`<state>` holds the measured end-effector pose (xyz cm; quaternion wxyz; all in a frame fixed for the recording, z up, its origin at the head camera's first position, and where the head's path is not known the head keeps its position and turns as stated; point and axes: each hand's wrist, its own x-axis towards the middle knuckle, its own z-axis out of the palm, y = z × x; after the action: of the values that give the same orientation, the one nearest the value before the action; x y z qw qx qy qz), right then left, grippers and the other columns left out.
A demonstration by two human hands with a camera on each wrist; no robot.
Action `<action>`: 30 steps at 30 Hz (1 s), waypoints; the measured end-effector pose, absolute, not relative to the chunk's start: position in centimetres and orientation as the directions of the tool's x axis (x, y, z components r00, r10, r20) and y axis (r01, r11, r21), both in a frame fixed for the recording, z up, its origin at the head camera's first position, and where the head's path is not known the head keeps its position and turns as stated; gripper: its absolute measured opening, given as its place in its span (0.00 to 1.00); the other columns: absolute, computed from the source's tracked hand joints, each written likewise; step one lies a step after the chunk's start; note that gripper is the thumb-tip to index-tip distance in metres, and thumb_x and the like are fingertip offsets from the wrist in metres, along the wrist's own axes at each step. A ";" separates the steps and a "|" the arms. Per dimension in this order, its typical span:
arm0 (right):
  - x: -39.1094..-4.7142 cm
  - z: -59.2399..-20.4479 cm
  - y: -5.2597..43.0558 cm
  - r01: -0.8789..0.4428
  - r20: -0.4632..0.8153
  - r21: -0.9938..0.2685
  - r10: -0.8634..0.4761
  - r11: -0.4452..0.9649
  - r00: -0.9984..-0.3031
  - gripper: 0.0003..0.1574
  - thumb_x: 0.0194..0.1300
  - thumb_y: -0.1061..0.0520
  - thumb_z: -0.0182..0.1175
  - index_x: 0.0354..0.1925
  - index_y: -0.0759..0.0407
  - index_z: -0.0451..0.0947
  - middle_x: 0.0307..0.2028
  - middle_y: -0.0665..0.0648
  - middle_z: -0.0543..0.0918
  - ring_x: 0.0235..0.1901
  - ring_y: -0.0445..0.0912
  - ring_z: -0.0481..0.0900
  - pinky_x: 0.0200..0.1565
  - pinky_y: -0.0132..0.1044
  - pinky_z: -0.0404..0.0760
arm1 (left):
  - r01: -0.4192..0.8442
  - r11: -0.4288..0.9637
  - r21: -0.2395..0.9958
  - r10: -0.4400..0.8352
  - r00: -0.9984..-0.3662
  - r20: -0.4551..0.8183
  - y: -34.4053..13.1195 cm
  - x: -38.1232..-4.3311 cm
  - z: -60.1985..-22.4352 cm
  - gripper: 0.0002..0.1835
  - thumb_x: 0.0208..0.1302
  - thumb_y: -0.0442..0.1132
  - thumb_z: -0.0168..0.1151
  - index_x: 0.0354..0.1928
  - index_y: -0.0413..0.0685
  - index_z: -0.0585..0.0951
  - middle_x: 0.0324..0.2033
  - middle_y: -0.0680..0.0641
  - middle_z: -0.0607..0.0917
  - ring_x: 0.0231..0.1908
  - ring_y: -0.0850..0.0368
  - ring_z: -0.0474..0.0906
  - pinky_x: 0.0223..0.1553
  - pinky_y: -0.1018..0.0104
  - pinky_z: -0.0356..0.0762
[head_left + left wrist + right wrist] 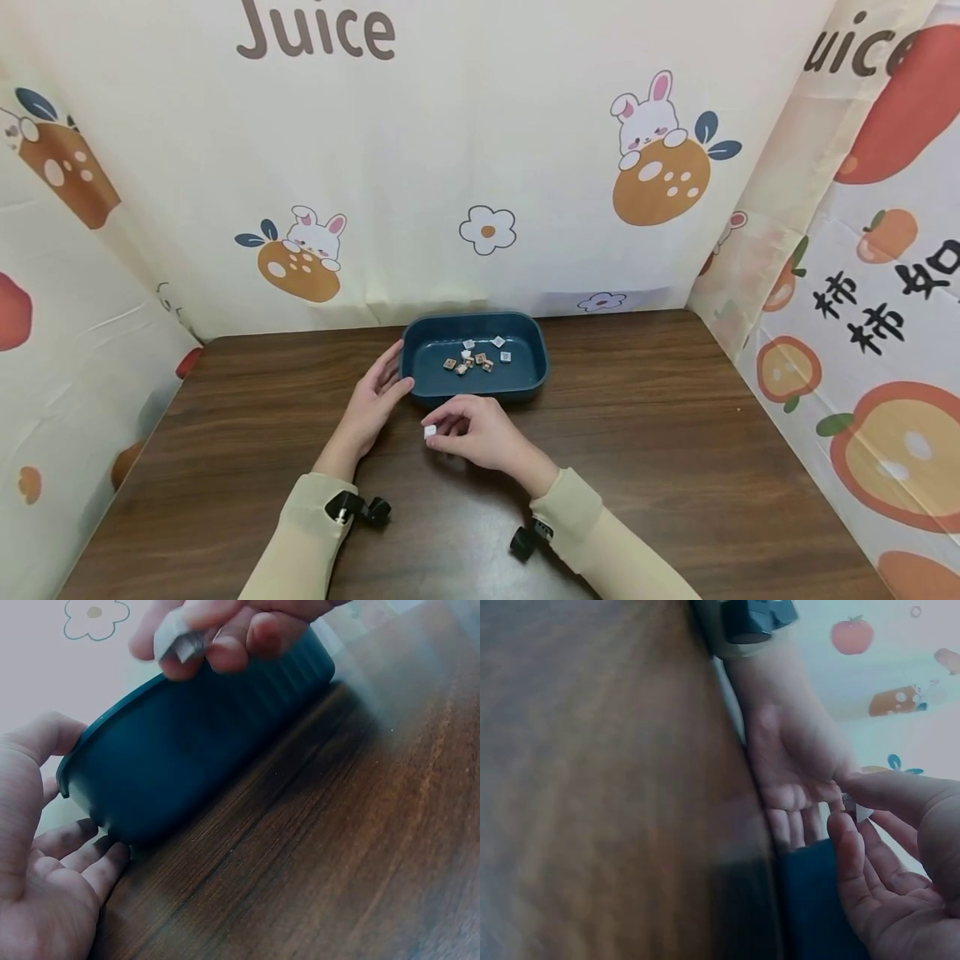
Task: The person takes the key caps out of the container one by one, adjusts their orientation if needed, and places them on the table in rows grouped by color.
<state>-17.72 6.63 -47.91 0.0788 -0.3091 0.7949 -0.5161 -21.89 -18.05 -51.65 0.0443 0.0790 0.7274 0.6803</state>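
Note:
A dark teal tray (435,337) sits on the wooden table with several small white and tan cubes (480,358) lying loose in it. At its left end rests my left hand (370,406); in the left wrist view the thumb touches the rim and the fingertips lie against the lower side. Just in front of the tray's near wall, my right hand (480,429) pinches one small white cube (430,431) between thumb and fingers. That cube is held above the table, outside the tray. Any marks on it are too small to tell.
The brown table (637,467) ends at a printed cloth (420,167) that hangs behind the tray. More printed cloth (862,350) hangs along the left and right sides. A black wrist camera (367,510) is strapped over each sleeve.

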 end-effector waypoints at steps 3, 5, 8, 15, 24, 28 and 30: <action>-17.6 -48.5 6.1 -0.413 0.191 -0.865 -0.576 0.283 -0.795 0.16 0.69 0.60 0.78 0.53 0.60 0.91 0.41 0.50 0.90 0.37 0.35 0.86 0.43 0.32 0.87 | 0.053 0.061 0.997 0.174 -0.984 0.041 -18.1 -21.9 -51.7 0.36 0.84 0.37 0.60 0.87 0.59 0.60 0.83 0.43 0.65 0.81 0.43 0.63 0.78 0.46 0.61; -17.5 -48.8 5.9 -0.413 0.189 -0.866 -0.579 0.283 -0.793 0.16 0.69 0.60 0.77 0.54 0.60 0.91 0.42 0.51 0.90 0.38 0.35 0.87 0.43 0.32 0.87 | 0.053 0.061 0.997 0.176 -0.984 0.042 -18.1 -21.9 -51.7 0.36 0.84 0.37 0.60 0.87 0.60 0.61 0.83 0.43 0.65 0.81 0.43 0.63 0.77 0.47 0.62; -17.5 -49.4 5.6 -0.404 0.179 -0.867 -0.573 0.292 -0.800 0.15 0.68 0.61 0.78 0.53 0.58 0.91 0.42 0.51 0.90 0.39 0.34 0.86 0.44 0.31 0.87 | 0.056 0.058 0.997 0.181 -0.982 0.044 -18.1 -21.9 -51.7 0.36 0.84 0.37 0.60 0.87 0.59 0.60 0.83 0.43 0.65 0.81 0.43 0.63 0.77 0.49 0.63; -18.1 -50.4 5.1 -0.411 0.205 -0.854 -0.520 0.320 -0.829 0.13 0.68 0.60 0.78 0.50 0.56 0.92 0.40 0.51 0.90 0.37 0.34 0.86 0.43 0.31 0.87 | 0.057 0.054 0.997 0.189 -0.981 0.046 -18.1 -22.0 -51.6 0.36 0.84 0.37 0.60 0.88 0.59 0.60 0.83 0.43 0.65 0.81 0.43 0.63 0.77 0.50 0.63; -18.2 -52.0 4.2 -0.460 0.249 -0.797 -0.482 0.391 -0.840 0.13 0.67 0.59 0.79 0.50 0.54 0.93 0.40 0.51 0.90 0.35 0.33 0.84 0.40 0.29 0.85 | 0.056 0.056 0.997 0.184 -0.982 0.045 -18.2 -21.9 -51.6 0.36 0.84 0.36 0.59 0.88 0.59 0.60 0.83 0.42 0.65 0.81 0.43 0.64 0.73 0.64 0.70; -18.0 -52.1 4.1 -0.484 0.287 -0.770 -0.453 0.416 -0.844 0.12 0.67 0.59 0.79 0.48 0.54 0.94 0.41 0.51 0.90 0.33 0.34 0.82 0.38 0.29 0.83 | 0.057 0.054 0.997 0.188 -0.981 0.046 -18.2 -21.9 -51.7 0.36 0.84 0.37 0.59 0.88 0.60 0.60 0.83 0.43 0.65 0.81 0.43 0.63 0.71 0.69 0.70; -18.0 -52.1 4.2 -0.498 0.302 -0.750 -0.445 0.434 -0.843 0.11 0.67 0.58 0.79 0.48 0.54 0.94 0.42 0.50 0.91 0.31 0.33 0.80 0.36 0.29 0.81 | 0.060 0.055 0.997 0.192 -0.980 0.048 -18.2 -22.0 -51.8 0.36 0.85 0.37 0.59 0.88 0.60 0.60 0.83 0.43 0.65 0.81 0.43 0.63 0.71 0.70 0.70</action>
<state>-18.00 4.16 -52.06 -0.0295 -0.2786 0.8463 -0.4530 -21.96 -18.16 -51.75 0.0485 0.0869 0.7246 0.6819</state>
